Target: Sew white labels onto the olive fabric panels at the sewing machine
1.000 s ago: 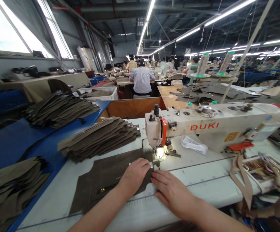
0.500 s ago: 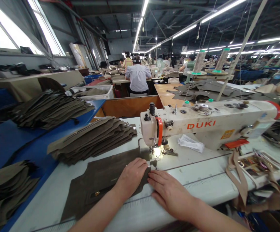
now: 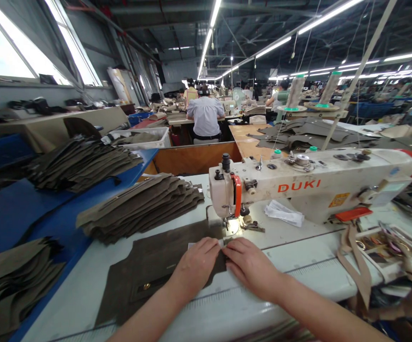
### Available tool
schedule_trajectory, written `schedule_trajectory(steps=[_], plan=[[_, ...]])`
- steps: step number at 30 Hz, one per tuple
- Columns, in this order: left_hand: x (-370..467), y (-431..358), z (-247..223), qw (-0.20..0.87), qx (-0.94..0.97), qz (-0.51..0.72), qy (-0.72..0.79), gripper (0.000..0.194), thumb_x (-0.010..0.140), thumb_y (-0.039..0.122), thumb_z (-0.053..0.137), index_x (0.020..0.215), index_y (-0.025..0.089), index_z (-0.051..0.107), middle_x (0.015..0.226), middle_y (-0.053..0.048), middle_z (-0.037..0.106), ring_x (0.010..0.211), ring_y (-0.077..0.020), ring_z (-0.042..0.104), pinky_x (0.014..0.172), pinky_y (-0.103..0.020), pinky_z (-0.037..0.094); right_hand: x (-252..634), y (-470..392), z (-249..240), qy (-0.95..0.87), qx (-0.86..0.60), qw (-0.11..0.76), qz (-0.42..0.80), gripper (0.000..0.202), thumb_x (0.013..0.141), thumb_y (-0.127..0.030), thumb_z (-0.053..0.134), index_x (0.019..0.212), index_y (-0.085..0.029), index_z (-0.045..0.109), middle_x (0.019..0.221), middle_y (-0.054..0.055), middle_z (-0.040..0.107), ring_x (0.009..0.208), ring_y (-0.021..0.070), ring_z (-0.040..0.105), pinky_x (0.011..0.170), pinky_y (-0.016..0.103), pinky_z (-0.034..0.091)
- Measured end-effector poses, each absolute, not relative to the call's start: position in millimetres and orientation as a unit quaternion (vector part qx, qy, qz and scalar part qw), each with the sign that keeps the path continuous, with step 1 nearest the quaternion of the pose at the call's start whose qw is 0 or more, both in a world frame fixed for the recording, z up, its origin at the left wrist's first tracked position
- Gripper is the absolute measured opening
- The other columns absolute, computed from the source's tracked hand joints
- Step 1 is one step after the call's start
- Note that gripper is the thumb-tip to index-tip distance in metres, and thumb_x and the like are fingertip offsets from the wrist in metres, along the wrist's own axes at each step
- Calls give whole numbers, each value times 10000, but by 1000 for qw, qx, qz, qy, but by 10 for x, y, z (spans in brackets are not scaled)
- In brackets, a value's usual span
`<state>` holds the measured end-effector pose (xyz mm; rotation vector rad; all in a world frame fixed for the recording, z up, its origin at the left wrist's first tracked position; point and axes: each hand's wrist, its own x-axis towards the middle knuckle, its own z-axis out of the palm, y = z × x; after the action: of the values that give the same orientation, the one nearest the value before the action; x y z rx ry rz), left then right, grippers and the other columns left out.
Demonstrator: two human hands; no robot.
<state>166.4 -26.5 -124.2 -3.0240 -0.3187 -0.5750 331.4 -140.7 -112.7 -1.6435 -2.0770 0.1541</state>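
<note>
The olive-brown fabric panel (image 3: 149, 270) lies flat on the counter (image 3: 298, 259), its right edge just in front of the needle of the DUKI sewing machine (image 3: 313, 187). It looks soft, light and limp, likely to wrinkle or slide, so it is best held pressed flat near the seam edge. The left hand (image 3: 195, 268) rests palm-down on that edge, fingers (image 3: 209, 247) loosely curled, pressing rather than gripping. The right hand (image 3: 252, 266) lies beside it, touching the cloth's edge, fingers flat. One brass snap (image 3: 146, 286) shows on the panel. Four stacks of like cut pieces (image 3: 142, 206) lie to the left, and two thread cones (image 3: 296, 92) stand behind the machine.
</note>
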Motion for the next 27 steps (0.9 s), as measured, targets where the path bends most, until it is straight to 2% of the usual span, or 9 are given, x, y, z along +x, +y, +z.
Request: schedule_trajectory(steps=[4, 7, 17, 27], plan=[[1583, -302, -1306, 41, -972, -200, -114, 314, 948, 151, 399, 1214, 131, 565, 1195, -112, 660, 1117, -225, 605, 949, -394, 513, 3380, -1240, -1103, -774, -601, 198, 18, 160, 896, -161, 576, 1039, -146, 646, 1003, 97, 637, 966, 236, 546, 894, 379, 478], [1555, -311, -1347, 47, -973, -191, -123, 345, 956, 183, 395, 1267, 137, 538, 1251, -110, 641, 1160, -219, 592, 976, -396, 499, 3404, -1180, -1122, -782, -596, 182, 3, 131, 906, -163, 562, 1004, -154, 649, 973, 87, 624, 945, 231, 539, 870, 367, 472], [1769, -189, -1384, 11, -975, -171, -143, 373, 950, 199, 423, 1307, 162, 523, 1307, -106, 611, 1219, -211, 556, 1016, -394, 467, 3562, -1078, -1081, -764, -629, 142, -6, 123, 925, -165, 547, 962, -164, 664, 959, 77, 645, 922, 220, 563, 829, 341, 445], [1894, -100, -1400, -10, -974, -184, -135, 364, 950, 189, 419, 1297, 150, 522, 1294, -118, 617, 1211, -226, 562, 1014, -425, 466, 3614, -1031, -1133, -745, -646, 164, -26, 165, 948, -155, 500, 954, -150, 664, 906, 70, 644, 865, 197, 564, 822, 320, 413]])
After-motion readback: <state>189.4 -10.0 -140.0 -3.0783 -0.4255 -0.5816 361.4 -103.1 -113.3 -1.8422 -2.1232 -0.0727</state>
